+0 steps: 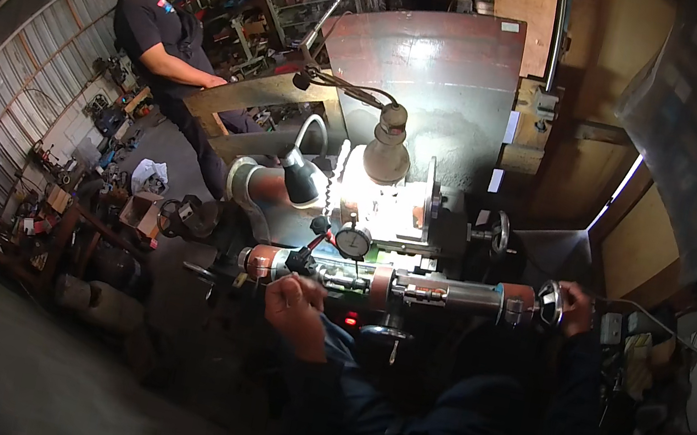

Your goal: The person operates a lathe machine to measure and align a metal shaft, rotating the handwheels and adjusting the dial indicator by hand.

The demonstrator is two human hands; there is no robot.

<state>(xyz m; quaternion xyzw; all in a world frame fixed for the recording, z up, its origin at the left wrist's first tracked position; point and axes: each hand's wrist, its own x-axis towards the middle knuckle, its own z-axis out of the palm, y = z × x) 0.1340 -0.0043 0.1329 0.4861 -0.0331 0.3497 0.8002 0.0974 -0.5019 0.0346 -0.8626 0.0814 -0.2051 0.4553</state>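
Observation:
My right hand is closed on the rim of a metal handwheel at the right end of a long, bright metal slide. My left hand is raised with curled fingers in front of the slide's left part. What those fingers hold, if anything, I cannot make out. Just beyond them is a black clamp-like fitting with a red piece above it. A round dial gauge stands over the slide, its thin stem pointing down. Behind it, a brightly lit machine part is washed out by glare.
Two work lamps, a bent-neck lamp and a hanging bulb, hang close above the machine. A smaller handwheel juts out below the slide. At the far left, another person stands by a wooden board. Cables run along the right.

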